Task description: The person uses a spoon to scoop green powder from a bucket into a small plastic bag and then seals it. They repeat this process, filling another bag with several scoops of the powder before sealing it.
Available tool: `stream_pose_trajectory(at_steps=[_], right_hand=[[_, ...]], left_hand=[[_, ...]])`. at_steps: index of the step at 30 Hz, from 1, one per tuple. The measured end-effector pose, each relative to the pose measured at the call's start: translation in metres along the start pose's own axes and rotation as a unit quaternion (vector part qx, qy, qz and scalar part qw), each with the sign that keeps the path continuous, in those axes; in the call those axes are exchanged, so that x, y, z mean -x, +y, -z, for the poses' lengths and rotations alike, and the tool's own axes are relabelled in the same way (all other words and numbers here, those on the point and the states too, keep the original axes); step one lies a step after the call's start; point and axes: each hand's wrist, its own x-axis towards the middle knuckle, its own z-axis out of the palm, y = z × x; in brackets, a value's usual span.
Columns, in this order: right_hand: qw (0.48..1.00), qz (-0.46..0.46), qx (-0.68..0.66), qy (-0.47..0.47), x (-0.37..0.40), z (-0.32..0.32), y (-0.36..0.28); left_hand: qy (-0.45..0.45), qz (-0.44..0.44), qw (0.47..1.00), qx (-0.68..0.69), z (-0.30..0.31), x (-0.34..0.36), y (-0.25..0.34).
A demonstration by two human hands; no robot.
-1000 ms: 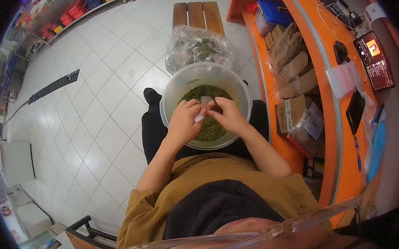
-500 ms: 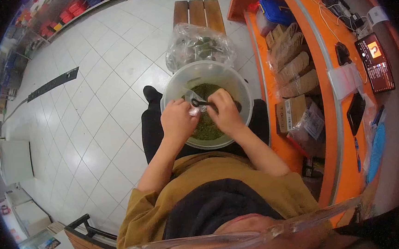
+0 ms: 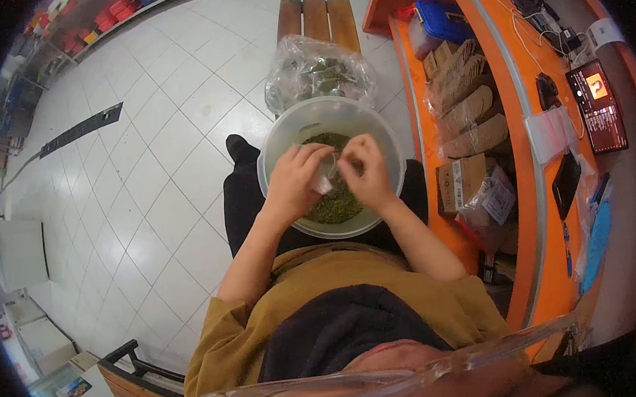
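A translucent round tub rests between the person's legs, with loose green dried herb in its bottom. Over its left part, my left hand is closed on a small clear plastic bag. My right hand is over the right part, fingers curled together close to the bag's top. A dark piece shows at the right fingers, too small to make out fully. Beyond the tub, a large clear bag with green contents lies on a slatted wooden bench.
On the right, an orange shelf unit holds cardboard pieces, a blue-lidded box and a carton. A lit tablet lies on its top. A wooden chair stands at lower left.
The dark spoon-like tool seen between my hands before no longer shows clearly. My left hand has shifted right and up, and my right fingers have curled nearer the small bag's top.
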Motion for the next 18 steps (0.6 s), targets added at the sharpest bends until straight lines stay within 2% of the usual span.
stream_pose_trajectory(at_steps=[2,3,6,9,12,15,18], right_hand=[[0.999,-0.021,0.018,0.047,-0.007,0.009,0.006],[0.995,0.018,0.079,0.064,-0.014,0.006,0.016],[0.969,-0.112,0.207,-0.076,-0.015,0.01,0.028],[0.908,-0.059,0.33,-0.25,-0.009,0.009,0.056],[0.882,-0.018,0.304,-0.36,-0.004,0.004,0.061],[0.883,-0.067,0.21,-0.415,-0.005,0.009,0.054],[0.902,-0.097,0.123,-0.402,-0.012,0.022,0.027]], left_hand=[[0.059,0.027,0.997,0.042,-0.001,0.002,-0.003],[0.089,0.041,0.993,0.063,-0.001,0.002,-0.004],[0.128,0.087,0.975,0.16,-0.004,0.003,-0.012],[0.144,0.105,0.963,0.203,-0.008,0.006,-0.017],[0.153,0.131,0.96,0.195,-0.003,0.009,-0.01],[0.176,0.135,0.953,0.204,-0.005,0.008,-0.01],[0.181,0.139,0.942,0.247,-0.01,0.01,-0.016]])
